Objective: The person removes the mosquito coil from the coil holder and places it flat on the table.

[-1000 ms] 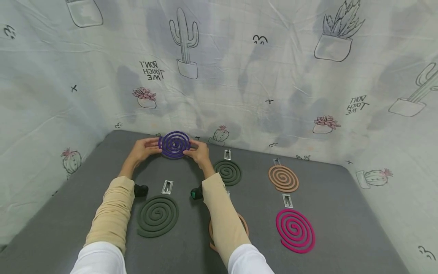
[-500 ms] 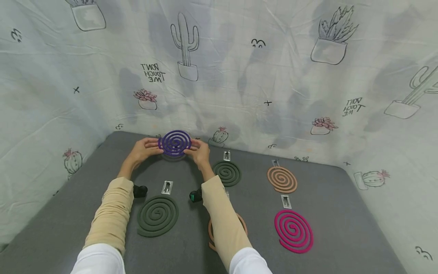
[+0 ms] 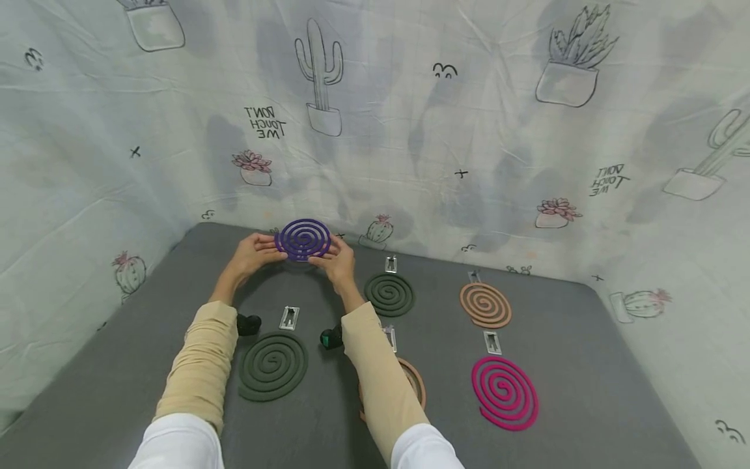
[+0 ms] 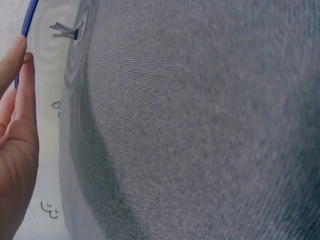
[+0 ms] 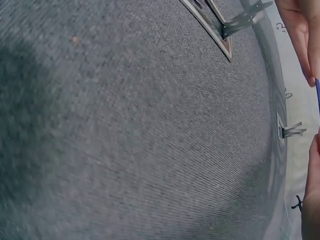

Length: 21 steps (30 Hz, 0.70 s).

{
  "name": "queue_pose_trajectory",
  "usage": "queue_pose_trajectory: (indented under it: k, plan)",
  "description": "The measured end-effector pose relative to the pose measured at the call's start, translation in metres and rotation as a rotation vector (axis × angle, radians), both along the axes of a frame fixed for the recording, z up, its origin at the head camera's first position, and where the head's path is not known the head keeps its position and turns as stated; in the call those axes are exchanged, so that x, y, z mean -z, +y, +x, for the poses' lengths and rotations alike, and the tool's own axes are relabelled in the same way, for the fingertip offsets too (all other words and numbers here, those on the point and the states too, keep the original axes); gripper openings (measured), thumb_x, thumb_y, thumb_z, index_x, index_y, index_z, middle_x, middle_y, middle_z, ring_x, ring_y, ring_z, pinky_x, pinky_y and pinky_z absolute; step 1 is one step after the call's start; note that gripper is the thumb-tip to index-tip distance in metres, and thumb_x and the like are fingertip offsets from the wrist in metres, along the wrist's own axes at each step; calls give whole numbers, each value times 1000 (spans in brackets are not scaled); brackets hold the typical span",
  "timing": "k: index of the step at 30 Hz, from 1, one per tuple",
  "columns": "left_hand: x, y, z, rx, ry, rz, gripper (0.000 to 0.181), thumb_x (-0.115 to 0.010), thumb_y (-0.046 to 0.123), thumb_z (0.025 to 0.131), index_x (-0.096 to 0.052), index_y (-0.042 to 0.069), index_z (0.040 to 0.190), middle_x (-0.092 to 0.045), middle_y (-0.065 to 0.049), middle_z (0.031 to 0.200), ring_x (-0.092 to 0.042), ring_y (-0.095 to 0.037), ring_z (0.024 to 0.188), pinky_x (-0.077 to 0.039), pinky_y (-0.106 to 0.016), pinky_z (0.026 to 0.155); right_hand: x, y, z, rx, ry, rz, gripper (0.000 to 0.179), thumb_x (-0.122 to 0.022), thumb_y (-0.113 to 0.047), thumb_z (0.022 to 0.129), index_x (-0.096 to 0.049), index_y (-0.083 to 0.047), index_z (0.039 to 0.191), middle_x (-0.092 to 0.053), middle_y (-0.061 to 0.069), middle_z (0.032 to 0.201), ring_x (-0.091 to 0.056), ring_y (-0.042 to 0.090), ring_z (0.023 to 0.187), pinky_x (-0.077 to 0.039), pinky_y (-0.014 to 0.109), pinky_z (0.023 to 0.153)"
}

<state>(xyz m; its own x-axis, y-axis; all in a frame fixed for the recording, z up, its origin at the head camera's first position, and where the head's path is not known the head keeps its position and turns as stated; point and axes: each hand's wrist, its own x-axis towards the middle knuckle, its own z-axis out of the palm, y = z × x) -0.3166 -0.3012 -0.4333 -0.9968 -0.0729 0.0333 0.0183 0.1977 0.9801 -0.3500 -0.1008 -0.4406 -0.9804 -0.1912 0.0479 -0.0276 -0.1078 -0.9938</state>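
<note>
In the head view, a purple mosquito coil [image 3: 303, 240] is held above the grey table's back left part. My left hand [image 3: 249, 256] pinches its left edge, and my right hand [image 3: 338, 260] pinches the right edge. In the left wrist view, the left hand [image 4: 17, 135] has thumb and fingers on the coil's thin edge [image 4: 29, 17]. A metal coil stand [image 4: 75, 31] with raised prongs stands on the table nearby. At the right wrist view's edge, fingers [image 5: 305, 45] touch the coil [image 5: 318, 92]; much of it is out of frame.
Dark green coils [image 3: 273, 366] [image 3: 389, 294], orange coils [image 3: 485, 305] [image 3: 413, 381] and a pink coil [image 3: 505, 393] lie on the grey table [image 3: 445, 417]. Metal stands [image 3: 290, 318] [image 3: 493, 342] lie near them. A patterned cloth [image 3: 398, 130] hangs behind. The right forearm partly covers one orange coil.
The purple coil has risen slightly and tilted flatter, both hands keeping hold of it. The thumbs now lie closer together along its near edge. The coils on the table have stayed put.
</note>
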Motion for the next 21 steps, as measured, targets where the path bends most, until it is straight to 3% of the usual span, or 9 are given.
queue_pose_trajectory:
  k: [3, 6, 10, 14, 16, 21]
  plan:
    - [0, -1, 0, 8, -6, -23, 61, -66, 4, 90, -32, -17, 135, -45, -38, 132, -56, 9, 86, -50, -12, 81, 0, 4, -1, -10, 18, 18, 73, -74, 12, 75, -45, 0, 141, -65, 22, 113, -66, 33, 100, -58, 29, 77]
    - [1, -5, 1, 25, 10, -1, 55, -57, 6, 96, -32, -16, 140, -42, -39, 133, -56, 9, 87, -50, -12, 84, -2, 9, -3, -53, 19, 42, 73, -73, 13, 75, -45, -1, 141, -64, 23, 114, -65, 34, 101, -57, 29, 79]
    - [0, -9, 1, 41, 47, 0, 43, -45, 6, 101, -38, -15, 138, -42, -39, 132, -56, 10, 88, -49, -11, 83, -4, 15, -5, -164, -27, 25, 73, -70, 18, 76, -44, 0, 142, -62, 27, 117, -63, 40, 104, -57, 33, 81]
    - [0, -10, 1, 39, 67, -63, 40, -47, 6, 101, -44, -14, 135, -46, -37, 131, -56, 11, 88, -48, -7, 79, -5, 19, -6, -272, -83, 7, 71, -66, 22, 77, -43, 2, 141, -57, 29, 125, -59, 43, 109, -56, 38, 83]
    - [1, -10, 1, 37, 72, -66, 39, -49, 5, 100, -45, -14, 134, -47, -36, 131, -57, 11, 88, -48, -8, 80, -6, 21, -6, -276, -82, 30, 68, -66, 21, 77, -45, 3, 139, -55, 27, 127, -59, 41, 110, -56, 38, 84]
    - [0, -12, 4, 38, 79, -17, 37, -53, -2, 96, -48, -18, 129, -53, -32, 126, -60, 8, 89, -50, -12, 83, -7, 24, -7, -196, -54, 102, 58, -69, 18, 76, -54, 5, 130, -57, 24, 126, -60, 37, 109, -56, 33, 83]
